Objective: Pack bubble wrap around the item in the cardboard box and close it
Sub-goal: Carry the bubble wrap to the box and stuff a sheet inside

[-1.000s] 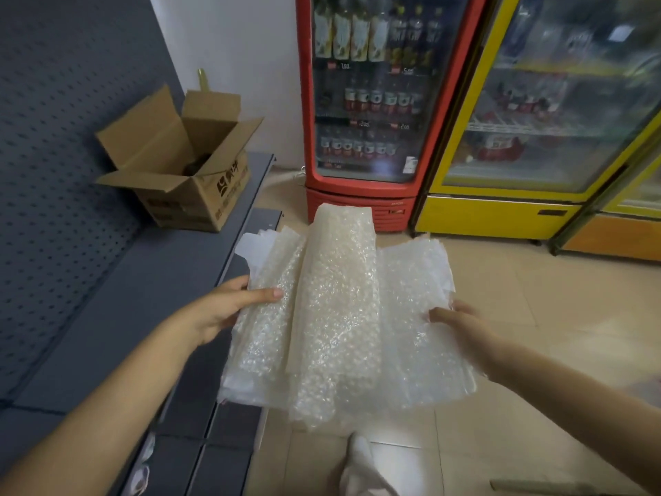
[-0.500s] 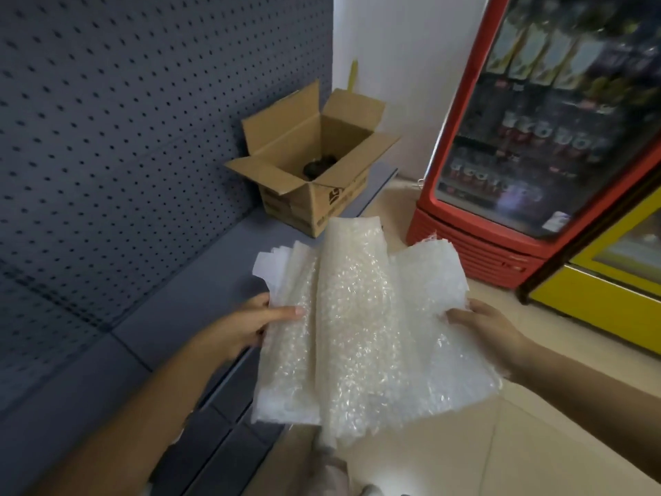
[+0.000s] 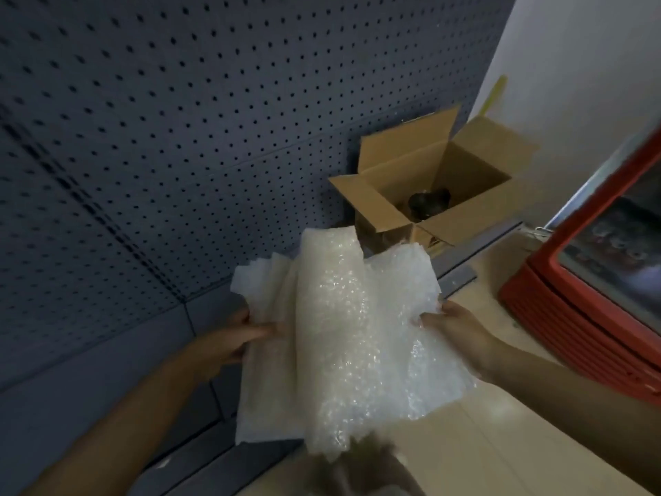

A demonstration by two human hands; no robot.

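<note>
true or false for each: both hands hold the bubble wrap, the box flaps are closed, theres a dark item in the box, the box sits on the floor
1. Both the left hand and the right hand hold the bubble wrap. True.
2. The cardboard box has its flaps closed. False: they stand open.
3. A dark item lies inside the box. True.
4. The box sits on the floor. False: it rests on the grey shelf by the pegboard.

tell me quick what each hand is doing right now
Left hand: closed on the left edge of the bubble wrap.
Right hand: closed on its right edge.
</note>
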